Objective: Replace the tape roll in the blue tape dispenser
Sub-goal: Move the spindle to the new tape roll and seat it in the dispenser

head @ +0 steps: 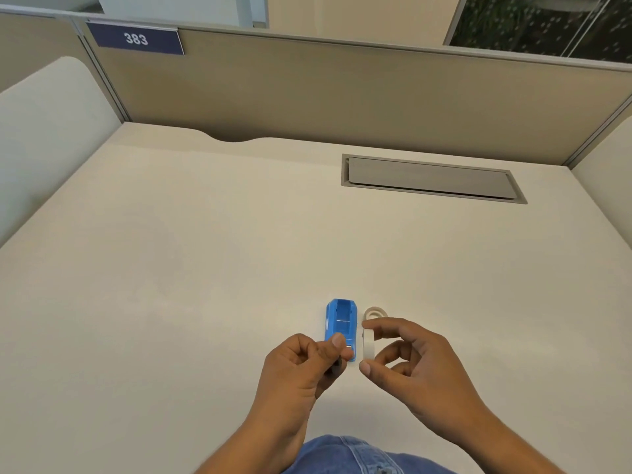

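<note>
Dispenser (341,325) bay empty; old roll (375,313) on counter (205,268). Right hand (410,364) pinches new roll (368,343); left hand (301,367) pinches small dark part. Loading remains.

Dispenser (340,323) on desk (205,268), ring (375,313) right.

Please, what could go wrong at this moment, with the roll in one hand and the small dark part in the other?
1. The right hand pinches the white tape roll only by its rim, so it might slip and roll across the desk.
2. The left hand grips a small dark piece, easy to drop.
3. Both hands work above the open blue dispenser; a knock could shift it.
</note>
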`<control>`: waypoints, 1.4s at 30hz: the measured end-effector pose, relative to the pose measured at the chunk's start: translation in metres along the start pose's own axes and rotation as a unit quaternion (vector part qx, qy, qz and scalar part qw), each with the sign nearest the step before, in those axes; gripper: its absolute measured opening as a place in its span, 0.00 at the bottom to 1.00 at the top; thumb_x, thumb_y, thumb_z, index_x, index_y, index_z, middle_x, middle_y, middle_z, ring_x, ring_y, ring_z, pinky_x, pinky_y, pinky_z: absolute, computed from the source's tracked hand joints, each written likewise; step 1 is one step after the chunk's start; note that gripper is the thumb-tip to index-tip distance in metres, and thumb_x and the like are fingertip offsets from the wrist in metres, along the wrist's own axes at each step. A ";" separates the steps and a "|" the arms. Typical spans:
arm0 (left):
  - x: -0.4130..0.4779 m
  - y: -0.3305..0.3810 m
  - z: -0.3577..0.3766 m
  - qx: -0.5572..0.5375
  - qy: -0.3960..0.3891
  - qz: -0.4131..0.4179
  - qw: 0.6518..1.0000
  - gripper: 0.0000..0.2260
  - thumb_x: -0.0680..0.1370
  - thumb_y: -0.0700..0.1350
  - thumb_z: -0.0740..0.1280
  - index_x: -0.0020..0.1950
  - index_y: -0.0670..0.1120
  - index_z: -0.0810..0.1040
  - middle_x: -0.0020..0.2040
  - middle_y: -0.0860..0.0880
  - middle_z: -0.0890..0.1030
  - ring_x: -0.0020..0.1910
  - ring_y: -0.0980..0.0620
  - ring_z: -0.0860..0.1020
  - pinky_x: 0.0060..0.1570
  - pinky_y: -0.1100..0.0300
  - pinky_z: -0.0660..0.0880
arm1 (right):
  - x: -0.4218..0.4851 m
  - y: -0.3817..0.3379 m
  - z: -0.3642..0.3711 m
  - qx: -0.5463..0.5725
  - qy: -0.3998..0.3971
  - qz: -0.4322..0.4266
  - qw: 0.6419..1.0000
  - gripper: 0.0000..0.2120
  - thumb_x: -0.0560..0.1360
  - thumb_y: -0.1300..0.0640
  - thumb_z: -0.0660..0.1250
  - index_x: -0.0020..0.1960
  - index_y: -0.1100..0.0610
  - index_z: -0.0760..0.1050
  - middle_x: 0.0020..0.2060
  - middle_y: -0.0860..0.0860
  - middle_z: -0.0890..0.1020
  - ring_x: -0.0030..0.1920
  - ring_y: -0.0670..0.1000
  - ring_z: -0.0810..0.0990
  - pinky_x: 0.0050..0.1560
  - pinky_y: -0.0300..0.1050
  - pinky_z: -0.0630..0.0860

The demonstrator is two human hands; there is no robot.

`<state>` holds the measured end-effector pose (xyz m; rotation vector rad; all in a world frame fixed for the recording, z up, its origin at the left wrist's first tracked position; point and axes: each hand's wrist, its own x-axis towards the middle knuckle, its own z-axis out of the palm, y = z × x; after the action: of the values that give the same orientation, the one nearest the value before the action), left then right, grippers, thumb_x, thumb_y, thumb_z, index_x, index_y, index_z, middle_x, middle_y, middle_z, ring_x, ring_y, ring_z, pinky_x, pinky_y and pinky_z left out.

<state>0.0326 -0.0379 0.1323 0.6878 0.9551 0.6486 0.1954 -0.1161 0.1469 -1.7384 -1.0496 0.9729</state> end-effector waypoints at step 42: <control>0.008 0.008 0.012 -0.118 0.056 -0.007 0.991 0.10 0.59 0.46 0.78 0.28 0.45 0.78 0.40 0.39 0.85 0.41 0.48 0.85 0.39 0.63 0.81 | 0.030 0.012 -0.003 -0.145 0.030 -0.081 0.986 0.16 0.63 0.45 0.76 0.49 0.40 0.77 0.49 0.40 0.80 0.37 0.48 0.78 0.35 0.31 0.70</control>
<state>0.0454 -0.0296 0.1394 0.4387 0.9668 0.7794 0.2111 -0.0928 0.1315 -1.8677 -1.3233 0.6863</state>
